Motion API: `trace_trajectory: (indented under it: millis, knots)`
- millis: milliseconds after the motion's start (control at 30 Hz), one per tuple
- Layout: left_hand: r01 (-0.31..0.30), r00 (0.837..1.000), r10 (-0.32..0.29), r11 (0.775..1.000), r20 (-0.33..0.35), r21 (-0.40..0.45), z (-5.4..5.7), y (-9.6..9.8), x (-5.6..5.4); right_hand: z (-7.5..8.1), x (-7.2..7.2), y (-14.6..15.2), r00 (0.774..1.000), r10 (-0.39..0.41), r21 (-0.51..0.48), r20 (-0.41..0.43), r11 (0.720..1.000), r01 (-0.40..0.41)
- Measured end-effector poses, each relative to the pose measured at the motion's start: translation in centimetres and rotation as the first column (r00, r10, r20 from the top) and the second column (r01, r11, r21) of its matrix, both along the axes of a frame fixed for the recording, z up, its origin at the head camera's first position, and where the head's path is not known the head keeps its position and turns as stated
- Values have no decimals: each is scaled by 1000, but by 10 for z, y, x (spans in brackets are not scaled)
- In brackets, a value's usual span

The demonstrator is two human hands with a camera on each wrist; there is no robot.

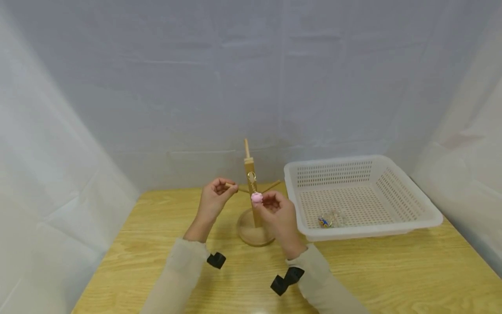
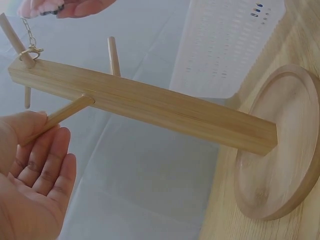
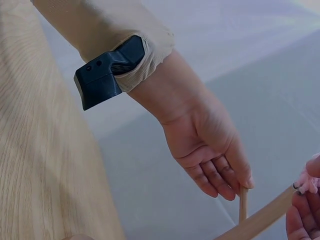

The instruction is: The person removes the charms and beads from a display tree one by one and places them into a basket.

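A wooden peg stand (image 2: 165,107) with a round base (image 1: 245,234) rises from the table. My left hand (image 1: 211,201) pinches one side peg (image 2: 67,112) between thumb and fingers, on the left of the post. Over a peg near the top hangs the gold ring (image 2: 33,52) of a keychain, its short chain leading down to a pink charm (image 1: 256,198). That charm is between the thumb and fingers of my right hand (image 1: 281,216), just right of the post. The right fingertips are only partly seen in the wrist views.
On the right stands a white perforated plastic basket (image 1: 364,233), close beside my right hand. Inside it lie a small blue and yellow trinket (image 1: 323,223) and some clear pieces (image 1: 337,218). Another peg (image 1: 272,186) juts out to the right. A pale curtain (image 1: 219,96) hangs behind the wooden table (image 1: 243,283).
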State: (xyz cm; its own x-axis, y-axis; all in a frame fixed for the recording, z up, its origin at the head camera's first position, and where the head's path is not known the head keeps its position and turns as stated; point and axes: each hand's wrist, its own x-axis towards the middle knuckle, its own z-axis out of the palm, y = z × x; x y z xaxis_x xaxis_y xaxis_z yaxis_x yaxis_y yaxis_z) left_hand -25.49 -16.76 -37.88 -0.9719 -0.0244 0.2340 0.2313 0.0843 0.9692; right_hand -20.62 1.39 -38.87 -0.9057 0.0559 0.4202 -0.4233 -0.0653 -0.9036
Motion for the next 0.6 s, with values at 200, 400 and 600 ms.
trace_trajectory:
  millis: [200, 400, 600]
  knots:
    - [-6, 1000, 6, 1000, 1, -3, 0, 0, -1, 3, 4, 3, 999, 22, -11, -26, 1000, -22]
    - [-5, 1000, 5, 1000, -5, -5, -1, 0, -1, 3, 5, 5, 998, 37, -26, -48, 999, -39]
    - [-2, 1000, 2, 1000, -3, 12, -2, 0, -1, 4, 8, 5, 997, 39, -31, -69, 999, -41]
